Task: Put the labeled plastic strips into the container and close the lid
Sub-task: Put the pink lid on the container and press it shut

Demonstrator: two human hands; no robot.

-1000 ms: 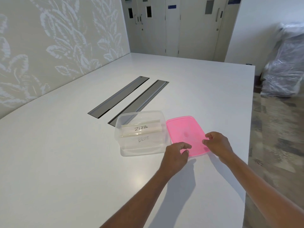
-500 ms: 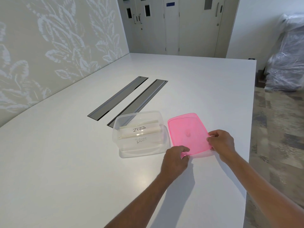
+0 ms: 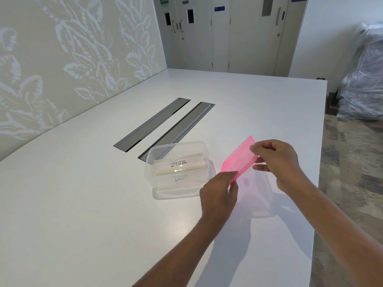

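— White all over, that surface [image 3: 87, 204], with a leaf-patterned wall [image 3: 62, 59] along its left side and two long grey slots [image 3: 152, 125] sunk into the top. What's the person got there?

— A pink lid [image 3: 238, 160], lifted clear of the top and tilted steeply, its far end up. Both hands are on it. The left hand [image 3: 219, 193] has its fingers closed on the near lower corner; the right hand [image 3: 277, 162] pinches the upper right edge between thumb and fingers.

— And the container?

— The clear container [image 3: 178, 168] stands just to the left of the lid, open on top, touching neither hand as far as I can see. It sits right at the near end of one slot.

— The strips are in it?

— Yes, lying flat inside. The upper strip [image 3: 179, 163] reads ZEBRA in dark marker. Below it there's another strip [image 3: 180, 178] with writing too (blurred through the plastic, I can't read it for sure).

— Anything else about?

— Pale doors [image 3: 228, 34] at the far end of the room, and off to the right, on the patterned floor [image 3: 352, 183], a bulky heap wrapped in clear plastic [image 3: 362, 79]. A pinkish cast falls on the white top under the lid, beside the shadows of the forearms.
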